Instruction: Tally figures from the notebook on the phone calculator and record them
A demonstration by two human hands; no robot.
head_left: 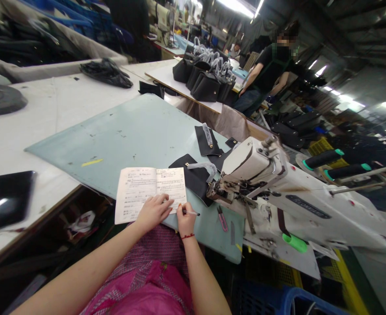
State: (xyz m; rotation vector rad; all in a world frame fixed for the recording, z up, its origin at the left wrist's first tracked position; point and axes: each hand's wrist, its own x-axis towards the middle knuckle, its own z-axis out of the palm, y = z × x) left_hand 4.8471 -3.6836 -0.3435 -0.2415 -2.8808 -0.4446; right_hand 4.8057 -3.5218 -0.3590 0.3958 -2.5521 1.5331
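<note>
An open notebook [136, 186] with handwritten lines lies at the near edge of the pale blue-green work surface [124, 127]. My left hand [155, 211] rests flat across its lower middle, fingers stretched over the right page. In my right hand [185, 220] a pen [194, 213] is pinched, close to the right page's lower corner; its tip is hidden by the fingers. Just beyond the notebook lie black leather pieces [194, 179] with clear plastic-wrapped straps. Pink thread snips [222, 218] lie to the right of my right hand.
A white sewing machine [278, 192] stands at the right, with black thread cones [324, 158] behind it. A black phone-like slab [9, 199] lies at the left. Several black bags [204, 85] stand on a table beyond, near a standing person [265, 70]. A blue crate [265, 299] sits below right.
</note>
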